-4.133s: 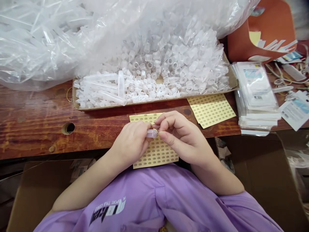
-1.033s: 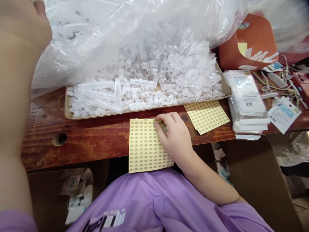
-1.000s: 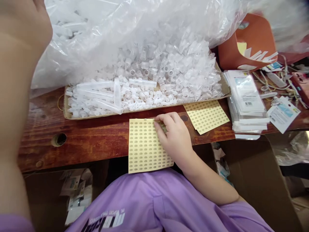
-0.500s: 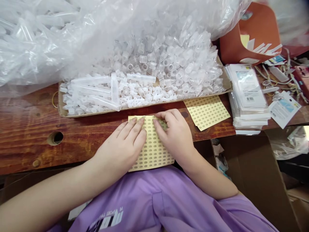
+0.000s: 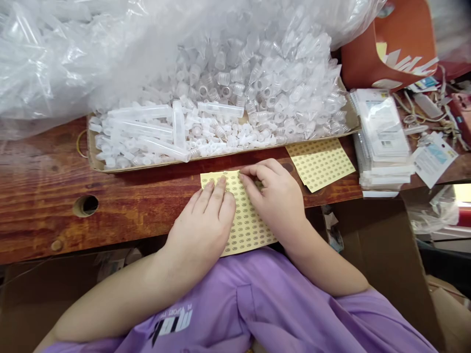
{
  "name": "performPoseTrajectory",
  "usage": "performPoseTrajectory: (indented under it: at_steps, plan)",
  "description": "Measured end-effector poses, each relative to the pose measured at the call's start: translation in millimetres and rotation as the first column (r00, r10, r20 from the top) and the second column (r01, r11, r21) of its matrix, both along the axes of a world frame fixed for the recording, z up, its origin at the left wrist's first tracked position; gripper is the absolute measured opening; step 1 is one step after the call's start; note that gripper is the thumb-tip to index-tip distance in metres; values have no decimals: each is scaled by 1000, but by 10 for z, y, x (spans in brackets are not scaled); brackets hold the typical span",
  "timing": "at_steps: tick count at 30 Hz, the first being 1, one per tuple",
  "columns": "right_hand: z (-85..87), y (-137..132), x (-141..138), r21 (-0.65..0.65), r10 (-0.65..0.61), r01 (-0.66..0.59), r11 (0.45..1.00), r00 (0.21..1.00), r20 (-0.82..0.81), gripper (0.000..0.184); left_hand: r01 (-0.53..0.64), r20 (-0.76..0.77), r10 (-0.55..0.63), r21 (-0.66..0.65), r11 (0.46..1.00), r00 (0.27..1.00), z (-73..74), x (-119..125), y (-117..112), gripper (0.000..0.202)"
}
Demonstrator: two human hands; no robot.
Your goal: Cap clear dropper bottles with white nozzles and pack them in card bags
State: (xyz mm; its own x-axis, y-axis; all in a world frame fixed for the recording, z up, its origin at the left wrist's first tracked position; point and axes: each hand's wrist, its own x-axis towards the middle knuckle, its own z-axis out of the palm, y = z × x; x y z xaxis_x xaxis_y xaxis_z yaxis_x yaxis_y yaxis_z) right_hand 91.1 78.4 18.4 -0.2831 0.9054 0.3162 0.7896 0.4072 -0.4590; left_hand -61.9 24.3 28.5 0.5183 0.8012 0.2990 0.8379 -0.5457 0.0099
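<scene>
A yellow sticker sheet [image 5: 243,223] with rows of small dark oval prints lies at the table's front edge, its lower end reaching my purple shirt. My left hand [image 5: 206,218] rests flat on its left half, fingers stretched toward the far edge. At the sheet's top edge, my right hand [image 5: 277,196] has thumb and forefinger pinched together on it; whether a single sticker is between the fingertips is too small to see. More yellow sticker sheets [image 5: 324,166] lie to the right, partly under a cardboard tray [image 5: 221,158].
The tray holds many clear plastic caps [image 5: 272,98], small white parts and several translucent tubes [image 5: 147,112]. Plastic bags [image 5: 55,63] bulge behind it. To the right are stacked packaged cards [image 5: 384,127] and an orange bin [image 5: 390,39]. The wooden table [image 5: 44,196] has a round hole.
My right thumb and forefinger have closed together at the sheet's top edge. My left hand has shifted slightly to the right on the sheet, and the camera view has moved a little.
</scene>
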Motion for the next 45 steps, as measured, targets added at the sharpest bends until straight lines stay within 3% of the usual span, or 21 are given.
performPoseTrajectory:
  at_steps: [8, 16, 24, 33, 39, 45]
  plan:
    - [7, -14, 2, -73, -48, 45, 996, 998, -35, 9, -26, 27, 25, 25, 999, 999, -17, 22, -24, 41]
    - [31, -73, -16, 17, -60, 59, 998, 998, 16, 12, -47, 28, 47, 32, 998, 999, -3, 67, -48, 41]
    - [48, -81, -11, -33, -62, 62, 998, 998, -11, 11, -41, -90, 44, 39, 998, 995, 78, 244, -103, 37]
    - [56, -29, 16, -127, -47, 39, 991, 997, -61, 6, -36, 23, 34, 71, 997, 999, -50, 209, -76, 40]
    - [73, 23, 39, -238, -96, 72, 969, 991, -93, 4, -17, 51, 14, 59, 998, 999, -54, 202, -79, 40]
    - [61, 37, -1, -199, -80, 75, 977, 997, -17, 6, 20, 72, -21, 11, 1000, 997, -80, 117, -72, 41]
